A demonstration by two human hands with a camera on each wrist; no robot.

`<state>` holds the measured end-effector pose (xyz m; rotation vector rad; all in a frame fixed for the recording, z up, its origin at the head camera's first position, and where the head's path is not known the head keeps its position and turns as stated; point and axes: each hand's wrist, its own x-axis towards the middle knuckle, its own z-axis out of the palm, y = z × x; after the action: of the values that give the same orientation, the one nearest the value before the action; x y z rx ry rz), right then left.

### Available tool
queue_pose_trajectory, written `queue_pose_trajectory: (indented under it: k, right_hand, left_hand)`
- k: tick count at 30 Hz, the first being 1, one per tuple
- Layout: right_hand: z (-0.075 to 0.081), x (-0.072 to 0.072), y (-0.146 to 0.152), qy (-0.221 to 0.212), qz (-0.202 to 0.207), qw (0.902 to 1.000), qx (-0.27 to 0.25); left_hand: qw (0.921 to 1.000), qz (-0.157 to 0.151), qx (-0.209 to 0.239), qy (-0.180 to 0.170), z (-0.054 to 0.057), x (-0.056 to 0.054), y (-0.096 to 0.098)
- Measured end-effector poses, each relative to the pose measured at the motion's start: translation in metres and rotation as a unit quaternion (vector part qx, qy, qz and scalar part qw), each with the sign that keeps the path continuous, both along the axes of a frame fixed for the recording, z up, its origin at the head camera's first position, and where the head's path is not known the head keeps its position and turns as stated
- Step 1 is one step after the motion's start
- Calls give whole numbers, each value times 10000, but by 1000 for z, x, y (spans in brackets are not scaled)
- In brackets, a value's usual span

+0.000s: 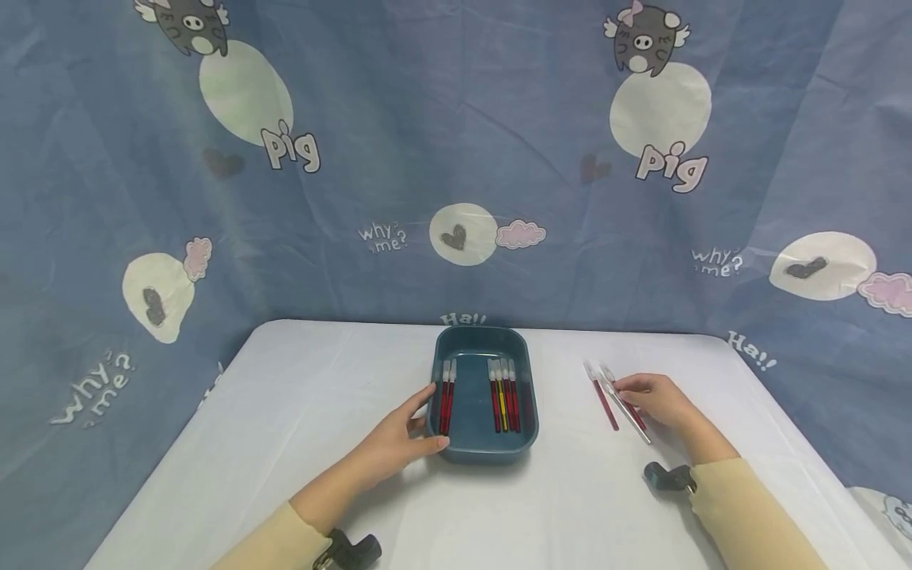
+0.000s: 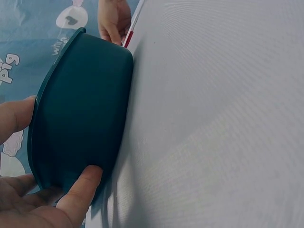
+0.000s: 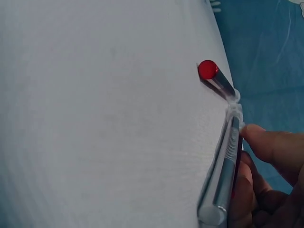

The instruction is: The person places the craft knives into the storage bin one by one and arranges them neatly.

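Note:
A dark teal tray (image 1: 476,457) stands on the white table. My left hand (image 1: 395,443) holds it at its near left corner, thumb at the rim and fingers along the outside wall. Inside lie two red craft knives (image 1: 447,400) at the left and several more, red and one yellow (image 1: 504,402), at the right, all with clear caps. To the right of the tray, my right hand (image 1: 659,400) pinches a dark red craft knife (image 1: 639,416). Against it lies a silver craft knife (image 3: 225,183) with a knurled collar. Another red one (image 1: 606,404) lies just left of them.
The white tablecloth (image 1: 321,372) stretches to a blue printed curtain (image 1: 456,158) behind the table and at both sides. A black wrist mount (image 1: 670,477) sits at the right cuff, and a second mount (image 1: 352,550) at the left cuff.

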<state>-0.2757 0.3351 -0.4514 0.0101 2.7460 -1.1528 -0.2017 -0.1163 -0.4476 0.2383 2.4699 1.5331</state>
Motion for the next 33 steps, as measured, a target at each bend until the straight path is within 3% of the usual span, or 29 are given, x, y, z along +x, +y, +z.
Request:
queue_pose_trajectory:
  k: [10, 24, 33]
  right_hand:
    - [-2, -6, -1, 3, -38, 9999, 127]
    - [-1, -10, -2, -38, -493, 9987, 139]
    - [-2, -9, -1, -118, -799, 9967, -120]
  left_hand:
    - [10000, 26, -10, 12, 3, 3, 0]
    - [10000, 30, -9, 31, 2, 2, 1]
    - [9999, -41, 85, 50, 0, 0, 0]
